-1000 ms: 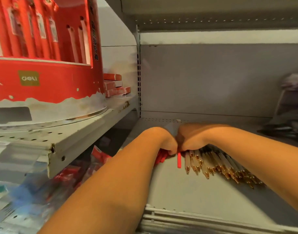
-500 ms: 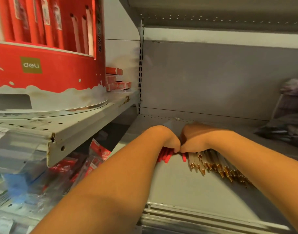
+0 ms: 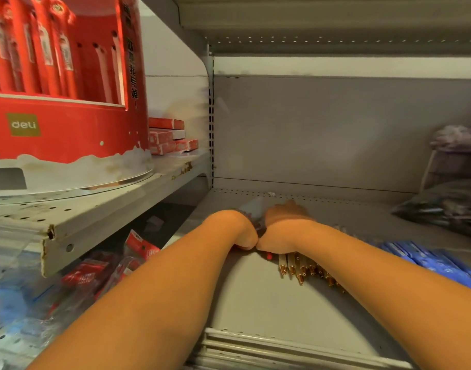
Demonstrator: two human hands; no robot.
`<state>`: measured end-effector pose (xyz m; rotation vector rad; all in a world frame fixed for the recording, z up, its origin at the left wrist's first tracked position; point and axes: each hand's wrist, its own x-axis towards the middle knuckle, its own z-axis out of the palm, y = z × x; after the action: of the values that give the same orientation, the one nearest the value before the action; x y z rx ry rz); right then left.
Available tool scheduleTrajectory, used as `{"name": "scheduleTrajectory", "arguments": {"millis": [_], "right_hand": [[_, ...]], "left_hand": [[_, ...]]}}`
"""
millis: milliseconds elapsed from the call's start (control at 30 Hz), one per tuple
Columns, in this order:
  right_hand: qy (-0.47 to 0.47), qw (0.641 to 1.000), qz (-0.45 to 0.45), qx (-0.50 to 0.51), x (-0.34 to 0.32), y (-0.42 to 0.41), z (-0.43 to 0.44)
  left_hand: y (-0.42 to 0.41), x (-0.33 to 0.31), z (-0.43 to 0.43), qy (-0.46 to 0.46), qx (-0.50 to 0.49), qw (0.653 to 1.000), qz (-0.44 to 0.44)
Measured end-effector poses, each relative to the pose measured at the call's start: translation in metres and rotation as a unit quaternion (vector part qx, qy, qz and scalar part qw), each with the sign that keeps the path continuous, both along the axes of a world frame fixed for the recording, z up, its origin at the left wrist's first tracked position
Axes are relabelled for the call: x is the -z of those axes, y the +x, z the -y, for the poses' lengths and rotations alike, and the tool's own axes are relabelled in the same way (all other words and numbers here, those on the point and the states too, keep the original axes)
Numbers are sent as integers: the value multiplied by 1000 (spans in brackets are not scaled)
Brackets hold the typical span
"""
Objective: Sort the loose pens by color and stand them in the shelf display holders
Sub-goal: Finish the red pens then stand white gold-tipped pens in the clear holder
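My left hand [image 3: 235,231] and my right hand [image 3: 283,227] sit knuckle to knuckle on the grey lower shelf [image 3: 255,297]. Both curl down over loose pens, and the fingers are hidden beneath the hands. The left hand grips red pens [image 3: 238,247], of which only a sliver shows. Clear pens with gold tips [image 3: 301,268] fan out toward me from under the right hand, which grips them. One red pen end [image 3: 268,255] pokes out between the two groups. A crumpled clear wrapper [image 3: 253,212] sticks up between the hands.
A red round display holder [image 3: 68,134] with red pens stands on the upper left shelf [image 3: 103,217], red boxes [image 3: 170,138] behind it. Blue pens [image 3: 429,260] lie right of my right arm. A dark bag [image 3: 442,209] lies far right. Packaged goods [image 3: 95,273] fill the space below the left shelf.
The red pens have slid almost fully under my left hand. Fewer gold-tipped pens show beneath the right arm. My view has shifted and the blue pens now appear at the right.
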<state>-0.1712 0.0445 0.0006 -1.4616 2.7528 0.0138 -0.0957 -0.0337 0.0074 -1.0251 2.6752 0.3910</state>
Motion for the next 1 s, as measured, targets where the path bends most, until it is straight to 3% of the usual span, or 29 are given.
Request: {"name": "scheduleTrajectory", "arguments": {"millis": [267,567,700,767,800,900,1000], "right_hand": [[-89,993,73,41,-13,0,-6],[-138,982,60,111,-26,0,-23],[-267,939,116,184,-35,-5,-38],[-352,893,192,204,-39,-8,-53],[-408,852,257,203,-40,-10,-61],[-560,671,460,157,-39,-10,-87],[-623,547,550,101,-36,-8,-116]], "left_hand": [[4,5,8,-23,-13,997,-73],[0,-1,10,113,-45,981,-150],[-7,-5,4,158,-57,968,-187],[-10,-6,1,193,-74,947,-246],[-12,-7,-1,216,-74,933,-277],[-13,-14,-13,271,-44,893,-356],[-10,-22,-31,318,7,847,-427]]}}
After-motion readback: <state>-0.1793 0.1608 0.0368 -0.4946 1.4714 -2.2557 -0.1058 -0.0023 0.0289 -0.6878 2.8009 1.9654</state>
